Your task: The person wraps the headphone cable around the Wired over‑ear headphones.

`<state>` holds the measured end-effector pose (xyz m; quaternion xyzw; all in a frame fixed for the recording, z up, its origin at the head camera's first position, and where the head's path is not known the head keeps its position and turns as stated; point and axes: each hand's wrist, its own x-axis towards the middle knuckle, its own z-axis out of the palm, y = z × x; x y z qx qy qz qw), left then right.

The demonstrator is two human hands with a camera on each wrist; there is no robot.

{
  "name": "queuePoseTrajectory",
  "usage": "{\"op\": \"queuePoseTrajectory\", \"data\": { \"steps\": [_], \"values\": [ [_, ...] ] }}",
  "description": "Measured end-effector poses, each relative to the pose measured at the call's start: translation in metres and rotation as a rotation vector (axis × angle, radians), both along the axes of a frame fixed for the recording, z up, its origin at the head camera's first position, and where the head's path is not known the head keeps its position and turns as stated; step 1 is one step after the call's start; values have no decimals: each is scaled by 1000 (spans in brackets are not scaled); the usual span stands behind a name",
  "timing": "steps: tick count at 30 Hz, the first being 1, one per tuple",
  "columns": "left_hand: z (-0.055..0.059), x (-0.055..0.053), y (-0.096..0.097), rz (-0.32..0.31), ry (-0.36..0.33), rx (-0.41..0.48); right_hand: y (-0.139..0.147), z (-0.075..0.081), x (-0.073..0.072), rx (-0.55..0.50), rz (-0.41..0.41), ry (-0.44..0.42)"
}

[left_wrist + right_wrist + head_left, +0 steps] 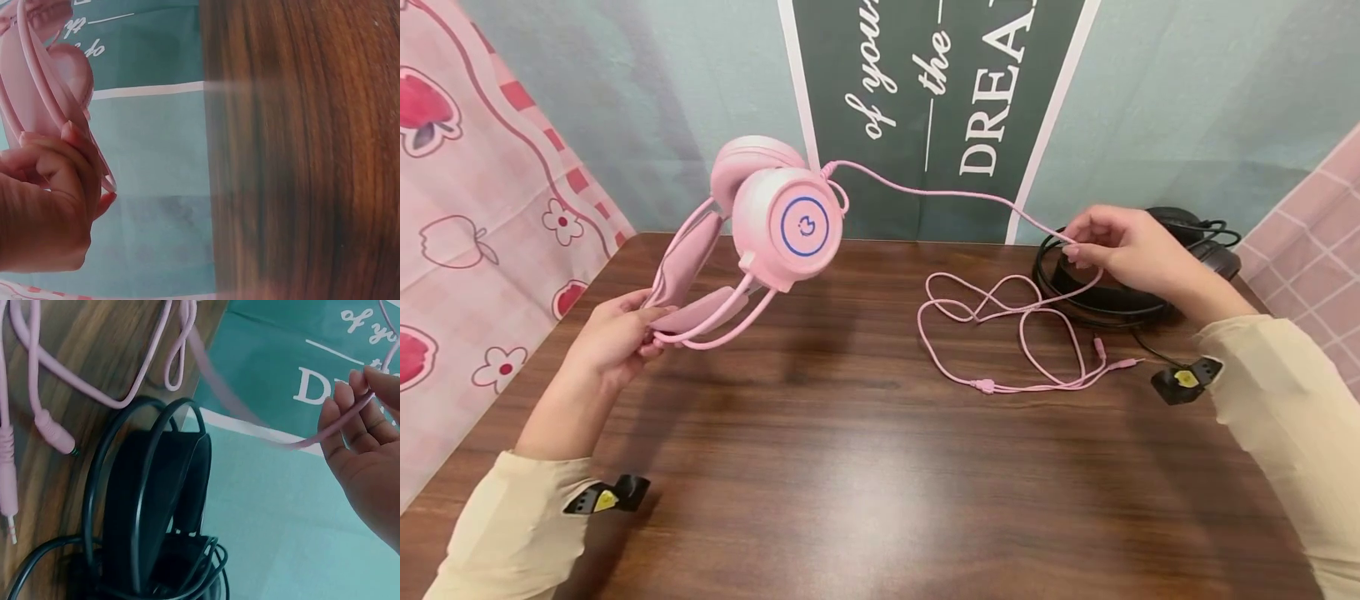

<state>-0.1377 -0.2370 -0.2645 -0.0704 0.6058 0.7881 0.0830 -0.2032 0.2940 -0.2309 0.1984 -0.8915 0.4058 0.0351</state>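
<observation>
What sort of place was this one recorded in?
Probably a table corner screened off for recording: a wood-grain tabletop, a lettered backdrop behind it, and pink patterned cloth at the left.

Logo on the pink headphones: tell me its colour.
The logo is blue; the head view shows it best.

pink headset point(19, 87): cut off, left-wrist view | black headset point(1120, 304): partly hidden

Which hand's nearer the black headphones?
Right. The right hand, pinching the pink cable, is close to the black headphones, partly covering them in the head view; the left hand is far to their left, holding the pink headset.
</observation>
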Motion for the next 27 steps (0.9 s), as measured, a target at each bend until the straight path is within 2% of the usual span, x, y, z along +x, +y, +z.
{"op": "queuePoseTrajectory", "data": {
  "steps": [6,10,13,17,20,27],
  "values": [
    [-2,1,-5,12,17,39,11,-3,2,39,-61,56],
    [-1,1,-1,39,13,-19,5,-5,4,87,-44,52],
    [2,0,7,53,6,-58,-6,-5,6,161,16,108],
    [5,-3,21,55,19,-80,-22,-4,9,267,107,259],
    [7,-4,32,54,37,-98,-33,-2,11,306,190,337],
    [14,-7,56,61,43,-147,-62,-3,17,319,383,369]
  ]
}}
